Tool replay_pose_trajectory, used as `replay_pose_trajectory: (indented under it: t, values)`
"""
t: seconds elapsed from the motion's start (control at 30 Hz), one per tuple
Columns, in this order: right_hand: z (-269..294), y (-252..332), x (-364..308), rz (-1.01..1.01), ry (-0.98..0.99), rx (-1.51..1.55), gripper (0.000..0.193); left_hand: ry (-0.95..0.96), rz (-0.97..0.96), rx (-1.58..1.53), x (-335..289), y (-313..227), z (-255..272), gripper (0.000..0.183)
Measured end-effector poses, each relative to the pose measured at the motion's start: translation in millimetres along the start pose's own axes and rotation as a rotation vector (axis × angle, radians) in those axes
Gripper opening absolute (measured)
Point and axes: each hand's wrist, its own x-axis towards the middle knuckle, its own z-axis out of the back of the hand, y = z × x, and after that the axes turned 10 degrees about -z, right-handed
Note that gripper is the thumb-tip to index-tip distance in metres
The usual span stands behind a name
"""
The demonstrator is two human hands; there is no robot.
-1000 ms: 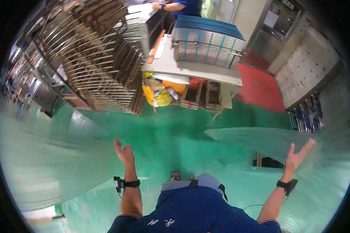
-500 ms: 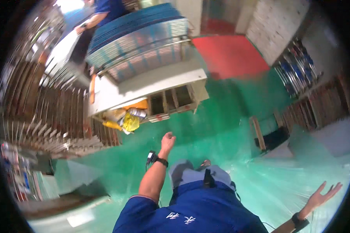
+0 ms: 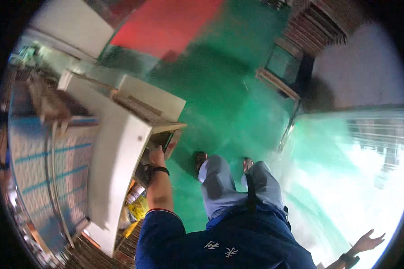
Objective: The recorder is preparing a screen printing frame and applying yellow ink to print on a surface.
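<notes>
My left hand (image 3: 157, 156) is at the open front of a white-topped workbench (image 3: 111, 148), beside a wooden drawer (image 3: 173, 143) at its corner. Its fingers are blurred and partly hidden among the drawer edges, so I cannot make out whether they grip anything. A dark band is around that wrist. Far out to the lower right, my right hand (image 3: 368, 242) is held in the air with fingers spread and nothing in it. Nearer me in the bench's open compartment lie a yellow plastic bag (image 3: 139, 207) and other small items.
A rack with a pale, blue-striped stack (image 3: 54, 166) stands on the bench. Red matting (image 3: 168, 27) covers part of the green floor (image 3: 229, 103) ahead. A wooden frame stand (image 3: 278, 83) and stacked frames (image 3: 316, 27) are at the upper right, near a pale panel (image 3: 359, 76).
My view has turned right, and I am now beside the bench. My left hand has gone from free air to the bench's drawer. My right hand stays spread out to the side.
</notes>
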Motion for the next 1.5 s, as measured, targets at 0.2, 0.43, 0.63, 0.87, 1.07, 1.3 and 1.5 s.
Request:
replay_pose_trajectory:
  t: [0.2,0.43,0.63,0.87,1.07,1.3,1.5]
  values:
    - [22.0,-76.2,-101.3,-0.211,0.309,-0.343,0.082,0.154,0.045,0.052,7.4,5.6,-5.2,0.060]
    - [24.2,-53.6,-173.5,-0.057,0.633,-0.341,0.078,0.216,-0.109,-0.012,0.0,13.0,11.5,0.056]
    - [33.6,97.3,-199.6,-0.280,1.031,0.101,0.071,0.018,0.231,-0.330,21.4,18.6,18.3,0.048]
    - [56.3,162.4,-173.2,-0.182,1.056,0.206,0.071,0.288,0.181,-0.184,-5.4,-7.2,21.9,0.046]
    - [37.9,168.3,-155.7,-0.530,1.124,0.393,0.063,0.282,0.092,-0.183,1.4,11.7,35.8,0.043]
    - [37.8,213.2,-122.6,-0.532,1.199,0.753,0.051,0.154,0.243,-0.480,-11.2,17.3,53.5,0.036]
    - [29.4,219.9,-111.2,-0.448,1.111,0.823,0.049,0.404,-0.485,0.637,-34.3,3.1,60.4,0.024]
